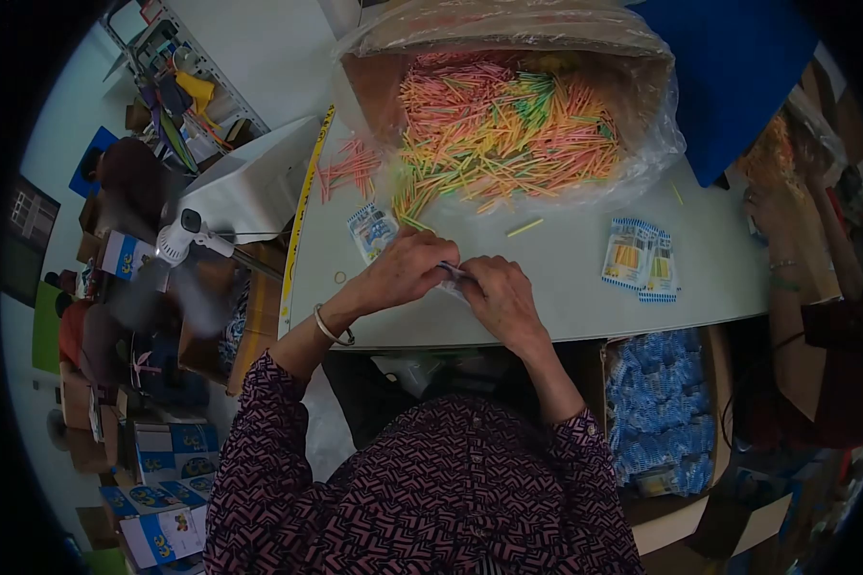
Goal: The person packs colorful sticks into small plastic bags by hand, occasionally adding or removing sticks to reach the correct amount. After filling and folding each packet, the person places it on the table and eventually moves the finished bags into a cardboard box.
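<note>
My left hand (403, 270) and my right hand (501, 299) meet over the table's near edge, fingers pinched on a small plastic packet (456, 281). Most of that packet is hidden by the fingers. Beyond my left hand lies a blue-and-white packet (372, 230). Thin coloured sticks (508, 134), pink, yellow and green, spill from a plastic-lined carton (369, 91) tipped towards me. One loose yellow-green stick (524, 227) rests past my right hand. Printed packets (627, 254) with orange-yellow pictures overlap further right.
The pale table (566, 321) has a yellow strip (305, 216) on its left edge, near a fan (177, 240). A carton of blue packets (660, 407) stands below at right. Another person's hand (777, 216) is at the right. A rubber band (339, 277) lies left.
</note>
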Demonstrator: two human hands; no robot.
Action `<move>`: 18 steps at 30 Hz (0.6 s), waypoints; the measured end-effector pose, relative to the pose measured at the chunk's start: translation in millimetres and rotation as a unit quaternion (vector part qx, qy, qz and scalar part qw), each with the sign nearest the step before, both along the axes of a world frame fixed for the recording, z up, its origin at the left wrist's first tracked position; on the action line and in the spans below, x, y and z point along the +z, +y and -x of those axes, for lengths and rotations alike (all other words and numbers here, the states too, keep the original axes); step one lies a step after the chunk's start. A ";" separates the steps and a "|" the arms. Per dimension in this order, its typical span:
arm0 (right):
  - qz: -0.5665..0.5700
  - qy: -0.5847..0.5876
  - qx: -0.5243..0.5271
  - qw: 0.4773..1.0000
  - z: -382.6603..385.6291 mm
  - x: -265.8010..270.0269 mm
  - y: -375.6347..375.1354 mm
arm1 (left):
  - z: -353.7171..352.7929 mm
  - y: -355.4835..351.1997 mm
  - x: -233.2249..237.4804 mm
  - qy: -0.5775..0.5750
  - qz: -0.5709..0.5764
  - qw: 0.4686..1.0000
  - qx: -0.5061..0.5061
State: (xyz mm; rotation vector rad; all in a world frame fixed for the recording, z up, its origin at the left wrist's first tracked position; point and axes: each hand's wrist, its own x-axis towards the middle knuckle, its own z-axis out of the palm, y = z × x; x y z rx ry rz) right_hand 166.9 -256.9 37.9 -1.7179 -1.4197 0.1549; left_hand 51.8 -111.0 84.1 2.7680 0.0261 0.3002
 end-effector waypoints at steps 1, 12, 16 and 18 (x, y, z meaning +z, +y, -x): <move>-0.005 0.005 -0.007 1.000 -1.7 -2.9 -1.4 | -3.2 -3.4 -0.3 -0.014 0.010 1.000 -0.018; -0.030 0.145 -0.090 0.985 -33.7 -17.9 -12.9 | -27.5 75.0 -31.6 -0.042 -0.103 0.975 0.192; -0.077 0.167 -0.114 0.976 -34.8 -26.5 -9.7 | -43.1 82.1 -49.0 -0.036 -0.300 0.933 0.193; -0.065 0.175 -0.116 0.976 -36.1 -30.9 -9.3 | -47.3 90.9 -58.3 0.010 -0.369 0.908 0.199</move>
